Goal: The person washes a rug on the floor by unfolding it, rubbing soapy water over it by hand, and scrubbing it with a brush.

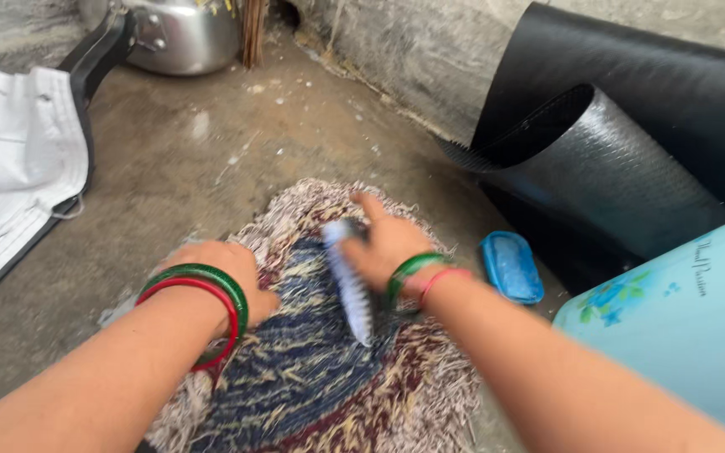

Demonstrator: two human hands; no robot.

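Right hand (pixel 388 243): fingers curled and clamped over the back of a scrub brush (pixel 351 281); index finger stretched forward toward the far edge of the rug. Hand is motion-blurred.
Scrub brush: long, pale bristles with a blue-white body, lying lengthwise near-to-far on the rug, bristles down against the pile. Its near end sticks out past the wrist; its far end is under the fingers.
Left hand (pixel 224 273): pressed flat-ish on the left edge of the rug, fingers bent together and bearing down on the pile. It holds nothing free; whether the fingertips pinch the rug edge I cannot tell.
Rug (pixel 312 369): small round shaggy mat, dark blue centre with maroon and cream rings, lying on the concrete floor (pixel 178 159) in the near middle of the scene, under both hands.
Bangles: green and red rings on the left wrist (pixel 211 294); green ring and a red thread on the right wrist (pixel 417 277).
Soap (pixel 511 267): blue block in a blue dish, on the floor just right of the rug, near the right hand, not touched.
Black mat (pixel 606 168): rolled rubber sheet, far right, leaning by the wall.
Light blue tub (pixel 681 327): near right, beside the right forearm.
Steel pot (pixel 178 33): far left, with a black handle.
White cloth (pixel 10 159): left side, on the floor.
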